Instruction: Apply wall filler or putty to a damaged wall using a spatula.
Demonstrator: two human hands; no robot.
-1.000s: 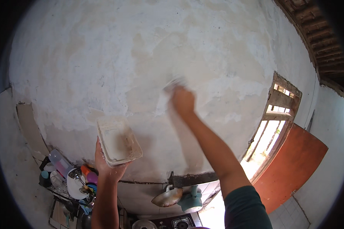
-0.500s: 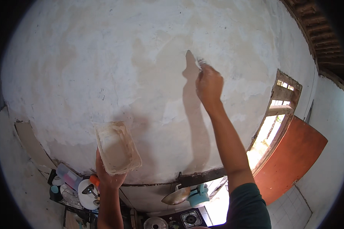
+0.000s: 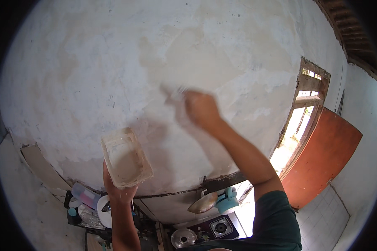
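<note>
My left hand (image 3: 122, 192) is closed around a rectangular pale plastic tub (image 3: 143, 172) from below. The tub is tilted toward me, its rim crusted with putty, and wet beige putty lies inside. At the middle of the wall, my right hand (image 3: 202, 109) grips a small putty knife (image 3: 181, 90), smeared by motion. Its blade is close to the wall (image 3: 92, 79); whether it touches cannot be made out. Damp beige patches of putty (image 3: 197, 58) spread over the whitish wall around and above the hand. A shadow of the arm falls beside it.
Below stand a gas stove (image 3: 220, 227), a round metal lid (image 3: 183, 237), a hanging wok (image 3: 202, 203) and a turquoise pot (image 3: 227, 202). Dishes and bottles crowd a rack at lower left, near a white plate (image 3: 104, 213). An orange-brown door panel (image 3: 322, 159) stands right of a bright window (image 3: 299, 121).
My right hand has swept left and down across the wall with the putty knife. My left hand still holds the tub in nearly the same place. The view has shifted slightly.
</note>
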